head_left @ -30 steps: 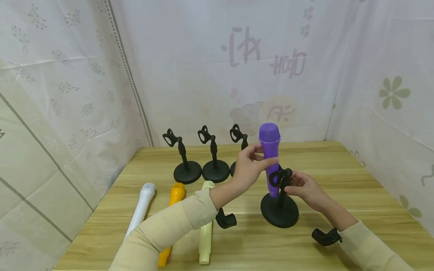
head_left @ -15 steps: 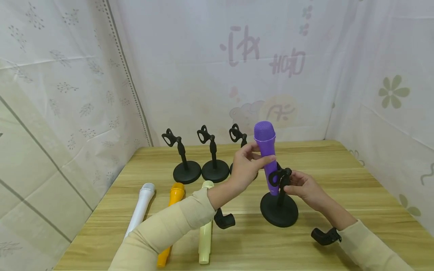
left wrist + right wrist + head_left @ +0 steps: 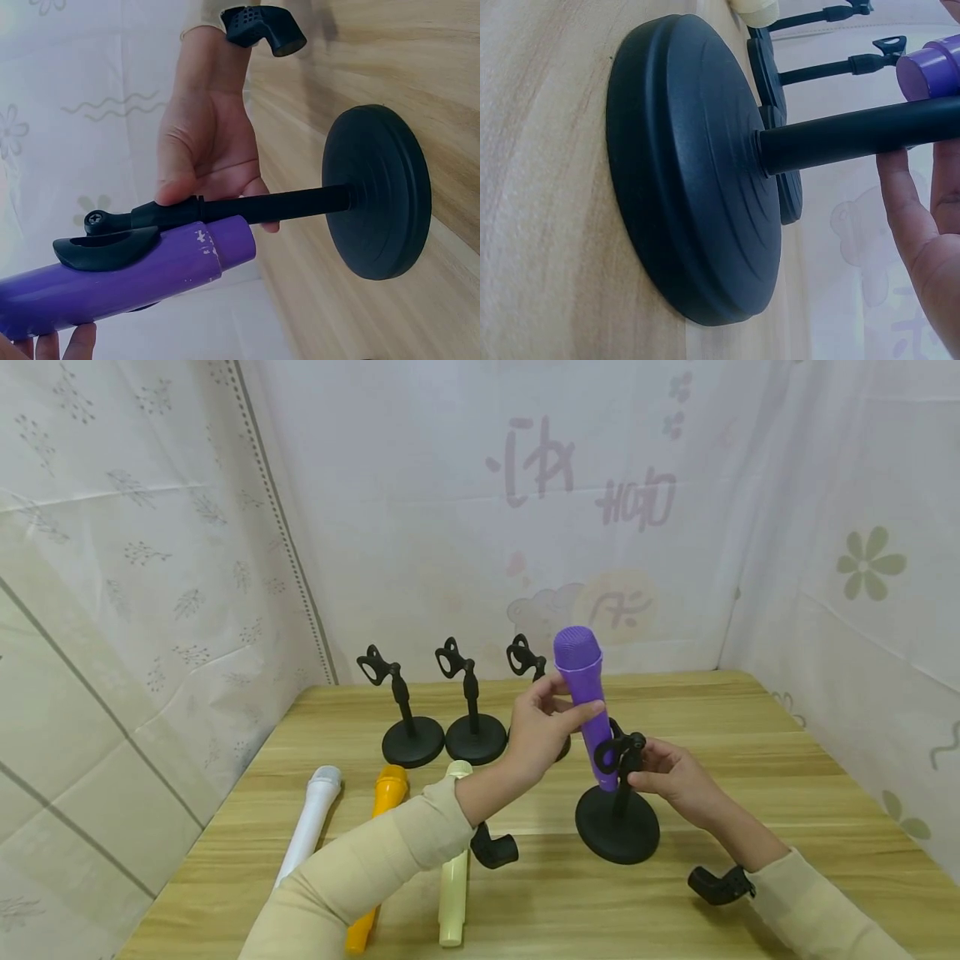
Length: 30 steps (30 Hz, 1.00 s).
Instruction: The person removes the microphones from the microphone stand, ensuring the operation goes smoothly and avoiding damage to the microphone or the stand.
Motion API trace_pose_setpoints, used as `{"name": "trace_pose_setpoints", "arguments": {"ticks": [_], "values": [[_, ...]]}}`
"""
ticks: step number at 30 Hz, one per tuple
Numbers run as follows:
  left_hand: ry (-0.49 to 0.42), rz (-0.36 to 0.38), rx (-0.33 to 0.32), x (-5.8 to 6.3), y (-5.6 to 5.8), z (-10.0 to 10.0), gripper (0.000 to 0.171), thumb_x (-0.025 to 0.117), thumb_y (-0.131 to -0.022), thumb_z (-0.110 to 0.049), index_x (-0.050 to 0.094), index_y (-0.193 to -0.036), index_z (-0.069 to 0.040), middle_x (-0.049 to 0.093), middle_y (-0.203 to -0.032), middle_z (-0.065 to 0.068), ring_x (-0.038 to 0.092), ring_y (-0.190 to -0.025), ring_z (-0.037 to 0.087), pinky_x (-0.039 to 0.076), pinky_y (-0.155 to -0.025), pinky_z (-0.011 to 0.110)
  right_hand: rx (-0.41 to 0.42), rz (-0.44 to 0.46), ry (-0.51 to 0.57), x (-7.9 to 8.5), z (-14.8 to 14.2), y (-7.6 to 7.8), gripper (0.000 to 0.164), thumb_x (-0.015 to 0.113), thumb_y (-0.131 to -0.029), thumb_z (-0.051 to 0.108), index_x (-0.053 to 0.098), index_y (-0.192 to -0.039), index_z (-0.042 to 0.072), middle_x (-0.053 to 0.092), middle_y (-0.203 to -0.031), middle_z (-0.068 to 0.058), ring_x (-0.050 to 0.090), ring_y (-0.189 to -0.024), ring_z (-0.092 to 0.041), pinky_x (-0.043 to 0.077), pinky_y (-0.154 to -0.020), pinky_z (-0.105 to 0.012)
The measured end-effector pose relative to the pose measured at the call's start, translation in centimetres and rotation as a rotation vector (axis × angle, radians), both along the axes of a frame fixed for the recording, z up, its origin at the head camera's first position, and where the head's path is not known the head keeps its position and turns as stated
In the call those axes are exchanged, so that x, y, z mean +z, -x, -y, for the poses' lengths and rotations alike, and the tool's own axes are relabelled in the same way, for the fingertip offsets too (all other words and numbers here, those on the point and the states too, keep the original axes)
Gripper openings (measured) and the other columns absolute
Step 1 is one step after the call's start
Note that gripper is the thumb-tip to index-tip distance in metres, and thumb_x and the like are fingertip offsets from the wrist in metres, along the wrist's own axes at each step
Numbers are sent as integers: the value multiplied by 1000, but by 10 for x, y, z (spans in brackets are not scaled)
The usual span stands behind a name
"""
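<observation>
My left hand (image 3: pixel 542 722) grips a purple microphone (image 3: pixel 588 687) by its body, below the mesh head. The microphone leans slightly left, and its lower part sits in the clip of a black desk stand (image 3: pixel 618 831). In the left wrist view, the clip (image 3: pixel 105 251) shows on both sides of the microphone (image 3: pixel 176 262), whose tail end lies along the stand's pole. My right hand (image 3: pixel 678 781) pinches the upper pole just under the clip. The stand's round base (image 3: pixel 705 172) rests on the table. In the right wrist view, a finger touches the pole from beneath.
Three more black stands (image 3: pixel 474 739) with bare clips line the table's back; my left hand partly hides the rightmost. White (image 3: pixel 307 827), orange (image 3: pixel 390 789) and pale yellow (image 3: pixel 453 902) microphones lie at front left, partly behind my left sleeve. Patterned cloth (image 3: pixel 450 527) encloses the table (image 3: pixel 570 910).
The purple microphone's head has tilted to the left with my left hand, while its lower end stays at the clip. My right hand and the stand have barely moved.
</observation>
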<state>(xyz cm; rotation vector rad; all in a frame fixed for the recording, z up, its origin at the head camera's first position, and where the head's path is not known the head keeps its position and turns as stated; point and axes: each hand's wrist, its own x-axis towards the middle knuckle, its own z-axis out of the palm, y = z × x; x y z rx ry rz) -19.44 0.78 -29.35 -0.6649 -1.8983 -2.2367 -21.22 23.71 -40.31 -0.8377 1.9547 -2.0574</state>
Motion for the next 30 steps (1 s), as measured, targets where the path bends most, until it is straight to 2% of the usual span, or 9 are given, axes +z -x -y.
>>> {"name": "trace_pose_setpoints", "arguments": {"ticks": [21,30], "values": [[-58,-8,20,-1,1,4,31,70,-75,-7,60,-103,-6,59,-91,5,59,-76,20,52,-65,38,-13,-14,26,-1,2,-2,28,52,-85,-6,54,-110,6,57,-97,-5,55,-88,-15,48,-74,-36],[-96,4,35,-18,15,4,34,73,-73,-15,61,-104,-11,59,-93,7,60,-78,22,52,-64,36,-16,0,24,-2,1,-1,26,53,-85,-6,54,-108,6,58,-96,-5,56,-87,-15,49,-74,-35]]}}
